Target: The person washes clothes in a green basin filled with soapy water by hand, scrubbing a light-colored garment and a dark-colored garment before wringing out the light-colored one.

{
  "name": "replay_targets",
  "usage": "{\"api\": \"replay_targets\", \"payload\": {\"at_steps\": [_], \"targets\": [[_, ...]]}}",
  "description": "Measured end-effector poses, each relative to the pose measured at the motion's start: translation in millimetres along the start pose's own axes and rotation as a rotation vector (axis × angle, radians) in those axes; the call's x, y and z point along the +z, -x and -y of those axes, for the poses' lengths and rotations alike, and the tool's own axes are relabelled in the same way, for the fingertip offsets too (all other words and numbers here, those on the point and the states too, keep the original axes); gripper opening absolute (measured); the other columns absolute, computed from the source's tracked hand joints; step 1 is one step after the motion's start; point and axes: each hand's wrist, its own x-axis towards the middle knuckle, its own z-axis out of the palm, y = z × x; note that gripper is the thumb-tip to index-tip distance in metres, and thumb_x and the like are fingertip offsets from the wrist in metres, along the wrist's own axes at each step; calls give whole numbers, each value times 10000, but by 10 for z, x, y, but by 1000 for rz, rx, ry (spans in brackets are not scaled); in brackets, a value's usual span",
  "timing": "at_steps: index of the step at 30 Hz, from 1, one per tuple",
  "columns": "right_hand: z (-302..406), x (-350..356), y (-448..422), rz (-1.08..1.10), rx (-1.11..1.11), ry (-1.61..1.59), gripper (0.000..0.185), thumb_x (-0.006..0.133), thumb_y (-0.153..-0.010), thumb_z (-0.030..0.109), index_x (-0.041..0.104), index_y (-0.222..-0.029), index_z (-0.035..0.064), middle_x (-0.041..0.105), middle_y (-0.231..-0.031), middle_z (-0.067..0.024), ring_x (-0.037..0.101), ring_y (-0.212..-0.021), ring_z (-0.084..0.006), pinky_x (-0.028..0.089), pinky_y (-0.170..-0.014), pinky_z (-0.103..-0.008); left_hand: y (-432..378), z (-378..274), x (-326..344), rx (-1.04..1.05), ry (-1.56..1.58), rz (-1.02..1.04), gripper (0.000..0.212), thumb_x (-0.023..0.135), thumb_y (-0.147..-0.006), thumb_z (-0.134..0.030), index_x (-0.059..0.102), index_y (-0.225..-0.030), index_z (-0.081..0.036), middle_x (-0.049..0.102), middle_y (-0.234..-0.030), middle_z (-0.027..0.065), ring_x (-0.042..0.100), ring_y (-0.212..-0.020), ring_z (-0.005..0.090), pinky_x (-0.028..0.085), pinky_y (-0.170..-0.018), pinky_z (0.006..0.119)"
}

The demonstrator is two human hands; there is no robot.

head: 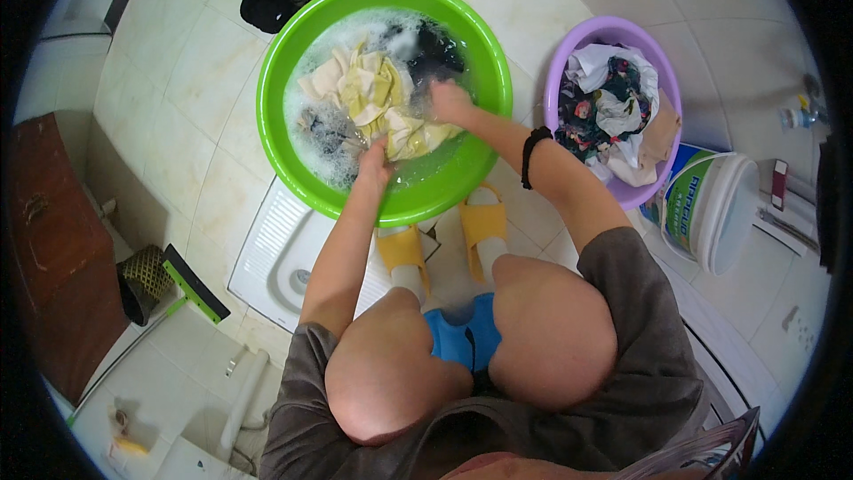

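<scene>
A large green plastic basin on the floor in front of me holds foamy water. In it float a yellow and white cloth and a dark garment; more dark fabric shows at the left under suds. My left hand grips the lower edge of the yellow and white cloth, its fingertips partly hidden by fabric and water. Near the dark garment, my right hand is curled at the right end of the yellow cloth, fingers partly under water; what it grasps, if anything, is unclear.
Right of the basin stands a purple tub of clothes, beside a white plastic bucket lying tilted. Dark clothes lie on the tiles beyond the basin. A squat toilet is at the lower left, with a green squeegee farther left.
</scene>
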Motion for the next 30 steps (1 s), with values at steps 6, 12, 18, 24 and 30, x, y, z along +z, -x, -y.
{"api": "replay_targets", "payload": {"at_steps": [6,12,18,24,30], "targets": [[732,-50,614,447,-358,-1384,340,639,-752,177,527,-1026,8,586,-912,-101,549,-851,-143,454,-722,-300,314,-194,130,-138,242,402,354,446,-848,-252,476,-1133,-43,530,-1111,121,508,-1020,276,393,-899,442],[1121,-87,1157,-280,-829,-266,190,554,-742,235,574,-846,78,588,-746,-121,585,-643,-247,455,-563,-364,171,-213,154,47,354,806,370,442,-849,-259,458,-1155,-52,515,-1138,118,499,-1036,284,386,-898,466],[238,-88,356,-408,-133,42,200,505,-759,225,511,-739,27,569,-818,-151,574,-736,-299,455,-604,-410,157,-138,200,-99,246,551,380,441,-835,-227,441,-1168,-45,500,-1160,131,493,-1050,295,381,-896,489],[112,223,315,-131,-290,350,272,497,-765,189,523,-926,-28,545,-975,-201,553,-868,-343,454,-721,-445,-213,-70,-179,-64,257,194,332,461,-798,-161,499,-1095,-18,529,-1115,138,510,-1024,277,393,-895,457],[-206,54,5,16,-152,348,272,566,-721,221,619,-921,44,599,-854,-180,576,-856,-309,470,-738,-377,-101,-97,-139,-63,37,149,357,512,-800,-262,515,-1090,-54,541,-1103,116,504,-1029,278,388,-889,479]]}}
